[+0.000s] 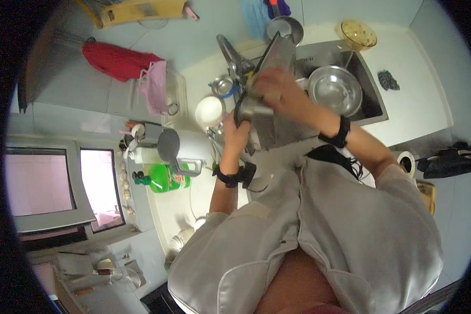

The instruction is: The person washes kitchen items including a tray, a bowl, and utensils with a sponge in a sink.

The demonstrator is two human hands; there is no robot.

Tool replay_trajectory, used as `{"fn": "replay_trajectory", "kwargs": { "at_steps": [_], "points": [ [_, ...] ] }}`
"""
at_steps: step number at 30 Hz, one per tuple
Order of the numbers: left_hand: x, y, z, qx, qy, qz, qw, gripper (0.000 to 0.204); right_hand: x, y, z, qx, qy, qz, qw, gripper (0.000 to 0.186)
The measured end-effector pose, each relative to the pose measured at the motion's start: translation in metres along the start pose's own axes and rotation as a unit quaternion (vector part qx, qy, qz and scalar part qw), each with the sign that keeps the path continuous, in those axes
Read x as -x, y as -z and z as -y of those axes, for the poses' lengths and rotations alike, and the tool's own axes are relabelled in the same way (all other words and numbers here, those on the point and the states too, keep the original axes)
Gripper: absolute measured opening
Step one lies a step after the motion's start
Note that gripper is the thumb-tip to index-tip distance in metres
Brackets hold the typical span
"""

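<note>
My left hand (236,135) is closed on the near edge of a grey metal pan-like vessel (278,55) with a dark rim. The vessel stands tilted over the left part of the sink (378,94), and its full shape is partly hidden by my hands. Over its middle is my right hand (283,95), bent and smeared by motion. Something yellowish shows by its fingertips, too blurred to name. A shiny metal bowl (336,90) sits in the sink to the right of my right hand. The faucet (231,55) rises just left of the vessel.
A white bowl (209,111) and a small metal cup (223,85) stand left of the sink. Further left are a grey-lidded jug (180,149) and a green pump bottle (165,179). A yellow glass bowl (358,35) and a dark scouring pad (388,80) lie on the right counter.
</note>
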State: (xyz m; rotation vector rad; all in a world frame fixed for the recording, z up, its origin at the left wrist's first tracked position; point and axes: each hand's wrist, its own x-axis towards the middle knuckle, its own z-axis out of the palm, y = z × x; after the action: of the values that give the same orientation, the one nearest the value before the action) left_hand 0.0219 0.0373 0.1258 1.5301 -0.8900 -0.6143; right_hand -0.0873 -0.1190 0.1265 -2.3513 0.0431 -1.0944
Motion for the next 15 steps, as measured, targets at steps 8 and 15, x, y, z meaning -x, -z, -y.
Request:
{"fn": "replay_trajectory", "kwargs": {
  "at_steps": [8,15],
  "points": [
    [0.008,0.013,-0.012,-0.014,-0.111,-0.034,0.993,0.022,-0.015,0.04,-0.091,0.056,-0.027,-0.121,0.991,0.026],
    [0.01,0.006,-0.016,0.088,-0.082,-0.089,0.989,0.018,-0.019,0.022,0.026,0.047,0.082,-0.038,0.995,0.032]
  ]
}}
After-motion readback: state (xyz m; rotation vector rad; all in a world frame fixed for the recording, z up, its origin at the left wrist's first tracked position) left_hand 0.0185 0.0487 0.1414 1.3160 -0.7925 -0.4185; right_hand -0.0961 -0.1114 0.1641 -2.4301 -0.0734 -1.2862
